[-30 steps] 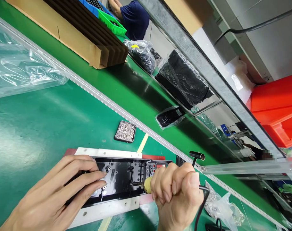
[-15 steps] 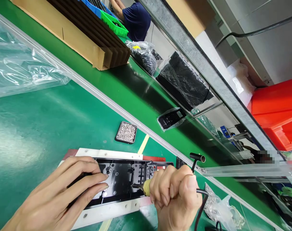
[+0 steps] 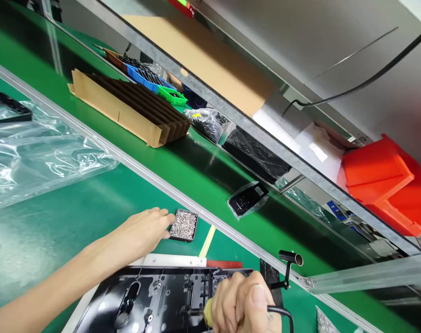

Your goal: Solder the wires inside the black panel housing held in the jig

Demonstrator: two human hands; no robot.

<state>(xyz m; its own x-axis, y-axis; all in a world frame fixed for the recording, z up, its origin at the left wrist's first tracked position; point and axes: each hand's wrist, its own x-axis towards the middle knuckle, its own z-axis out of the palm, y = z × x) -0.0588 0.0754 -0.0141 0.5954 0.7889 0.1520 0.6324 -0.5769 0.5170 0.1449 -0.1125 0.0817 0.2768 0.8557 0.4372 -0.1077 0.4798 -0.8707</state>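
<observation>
My left hand (image 3: 144, 231) reaches forward over the green mat, its fingertips at the near-left edge of a small black tray of silver screws (image 3: 184, 225). Whether it pinches a screw I cannot tell. My right hand (image 3: 247, 303) grips a corded screwdriver with a yellow collar (image 3: 208, 313), its tip down on a long black plastic housing (image 3: 155, 298). The housing lies in a white fixture (image 3: 175, 260) at the bottom of the view.
Clear plastic bags (image 3: 40, 152) lie at the left. A cardboard box of dark slats (image 3: 134, 108) and a bagged black part (image 3: 247, 199) sit on the far belt beyond a metal rail (image 3: 161, 182). Red bins (image 3: 387, 180) stand at the right.
My left hand has lifted off the black housing and moved forward to the screw tray. The view has tilted upward; my right hand keeps the screwdriver on the housing.
</observation>
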